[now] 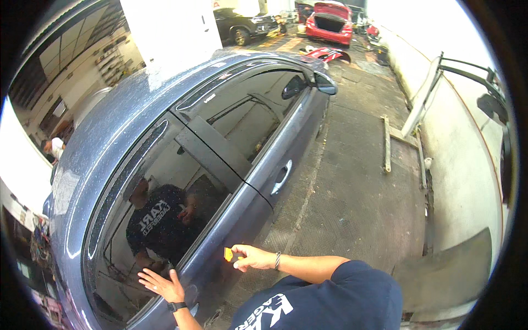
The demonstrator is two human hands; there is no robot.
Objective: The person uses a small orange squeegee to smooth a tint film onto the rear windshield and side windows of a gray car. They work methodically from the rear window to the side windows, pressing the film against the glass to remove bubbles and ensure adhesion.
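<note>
A dusty blue-grey car [256,212] stands side-on in front of me. My left hand [162,285], with a dark watch at the wrist, has its fingers spread over the lower part of the rear side window [165,220]. Whether the palm presses on the glass is hard to tell. My right hand [250,257], wearing a bracelet, is closed around a small orange-and-black hand tool, perhaps a scraper [229,254]. It is beside the rear door, just below the window line. The tool's wide orange end points left, toward the door; its handle is partly hidden in my fingers.
The front door handle [281,177] and side mirror [325,83] jut from the car. A metal stand [404,136] with an arm leans near the white wall [467,126] at right. Farther off, a red car [330,27] has its trunk raised. Another person [55,147] is at far left.
</note>
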